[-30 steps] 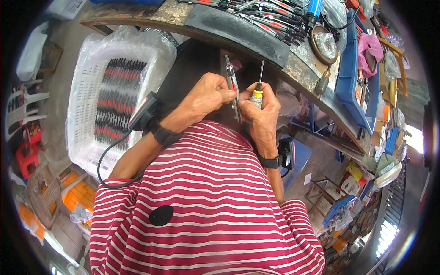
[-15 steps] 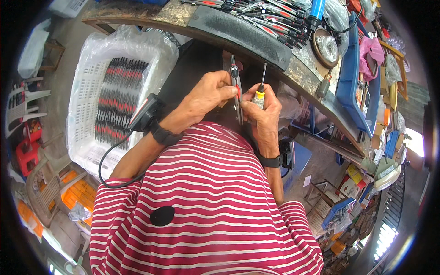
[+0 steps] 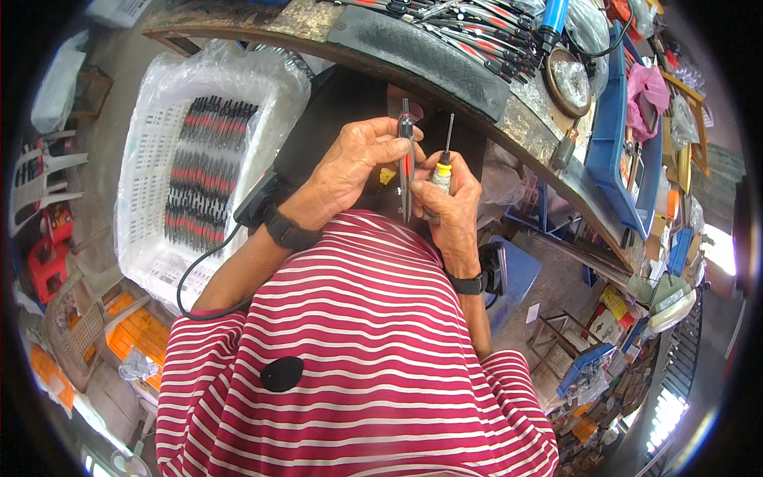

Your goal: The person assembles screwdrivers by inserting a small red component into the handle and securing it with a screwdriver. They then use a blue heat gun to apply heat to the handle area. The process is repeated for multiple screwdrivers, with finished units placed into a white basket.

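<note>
My left hand (image 3: 354,163) pinches a drawing compass (image 3: 406,127) near its upper part. The compass is black, red and silver, held upright with its legs closed together and pointing down toward my shirt. My right hand (image 3: 457,203) is wrapped round a small screwdriver (image 3: 443,173) with a clear handle and a yellow collar, its thin shaft pointing up. The right thumb and fingertips are right beside the compass legs; whether they also grip them I cannot tell.
A white crate (image 3: 143,199) lined with plastic holds rows of black and red compasses at the left. Ahead, the workbench (image 3: 306,24) has a black pad (image 3: 413,60) along its edge and a pile of compasses (image 3: 477,36). A blue tray (image 3: 608,151) stands at its right.
The compass has turned slightly and shifted a little left, its legs now more upright. My right hand with the screwdriver has moved slightly left, and the screwdriver shaft stands steeper.
</note>
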